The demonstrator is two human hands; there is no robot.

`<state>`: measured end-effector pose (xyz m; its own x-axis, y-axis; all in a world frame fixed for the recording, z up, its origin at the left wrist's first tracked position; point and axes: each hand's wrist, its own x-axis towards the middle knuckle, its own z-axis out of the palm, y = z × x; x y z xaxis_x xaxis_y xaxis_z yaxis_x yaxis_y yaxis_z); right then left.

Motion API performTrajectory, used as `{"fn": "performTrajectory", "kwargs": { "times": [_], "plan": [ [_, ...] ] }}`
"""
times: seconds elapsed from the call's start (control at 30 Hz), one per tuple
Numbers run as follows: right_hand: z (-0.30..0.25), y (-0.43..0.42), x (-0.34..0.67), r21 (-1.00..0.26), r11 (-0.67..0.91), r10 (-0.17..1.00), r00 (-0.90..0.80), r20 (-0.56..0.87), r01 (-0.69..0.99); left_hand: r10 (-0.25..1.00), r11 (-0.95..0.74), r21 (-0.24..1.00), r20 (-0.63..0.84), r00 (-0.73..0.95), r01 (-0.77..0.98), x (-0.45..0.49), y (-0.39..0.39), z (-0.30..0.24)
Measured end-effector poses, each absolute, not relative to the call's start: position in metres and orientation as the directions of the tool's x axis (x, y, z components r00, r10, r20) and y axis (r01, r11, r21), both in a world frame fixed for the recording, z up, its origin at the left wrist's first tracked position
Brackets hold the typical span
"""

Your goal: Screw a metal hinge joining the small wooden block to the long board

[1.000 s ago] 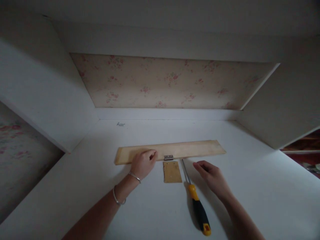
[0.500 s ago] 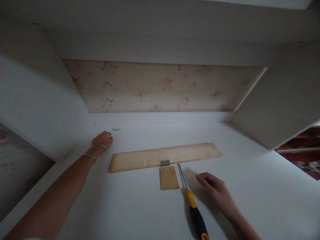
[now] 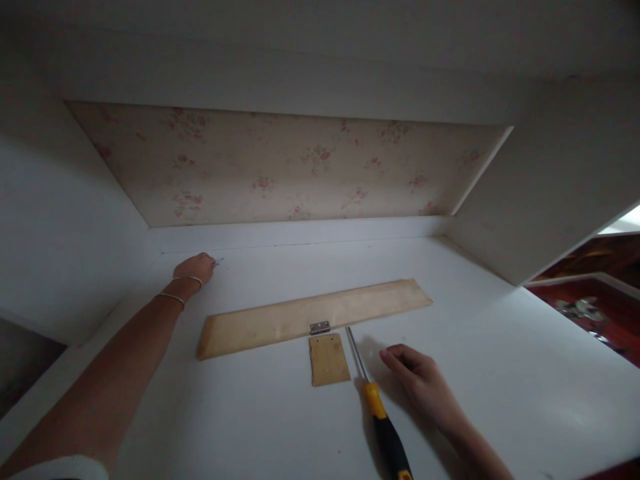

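Observation:
My left hand (image 3: 197, 268) reaches to the far left of the white surface, its fingers curled down over a few small thin dark pieces (image 3: 219, 262), mostly hidden and too small to name. My right hand (image 3: 416, 375) rests loosely closed, thumb against the forefinger, with nothing seen in it. Beside it lies a screwdriver (image 3: 383, 420) with a yellow and black handle, tip pointing away. A long pale wooden strip (image 3: 270, 323) lies across the middle. On its near edge sits a small metal hinge (image 3: 320, 327). Just below the hinge is a small wooden piece (image 3: 329, 360) with two holes.
White panels rise on the left (image 3: 75, 220) and right (image 3: 515, 200) of the white surface (image 3: 250, 420). A flowered panel (image 3: 295, 167) stands at the back behind a low white ledge (image 3: 300, 232). Past the right edge are red and shiny things, blurred.
My left hand has moved onto the small thin pieces and now covers most of them. My right hand stays beside the screwdriver. The view has shifted slightly.

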<state>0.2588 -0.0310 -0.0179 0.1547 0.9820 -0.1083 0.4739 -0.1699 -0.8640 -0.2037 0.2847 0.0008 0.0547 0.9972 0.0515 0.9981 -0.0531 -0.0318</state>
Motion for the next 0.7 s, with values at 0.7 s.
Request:
{"fn": "performTrajectory", "kwargs": {
  "times": [0.7],
  "plan": [
    [0.001,-0.065,0.232,-0.597,-0.215,0.976,0.153,-0.153,0.773,0.965,-0.213,-0.108,0.130,0.226,0.971,-0.194,0.254,0.011]
  ]
}}
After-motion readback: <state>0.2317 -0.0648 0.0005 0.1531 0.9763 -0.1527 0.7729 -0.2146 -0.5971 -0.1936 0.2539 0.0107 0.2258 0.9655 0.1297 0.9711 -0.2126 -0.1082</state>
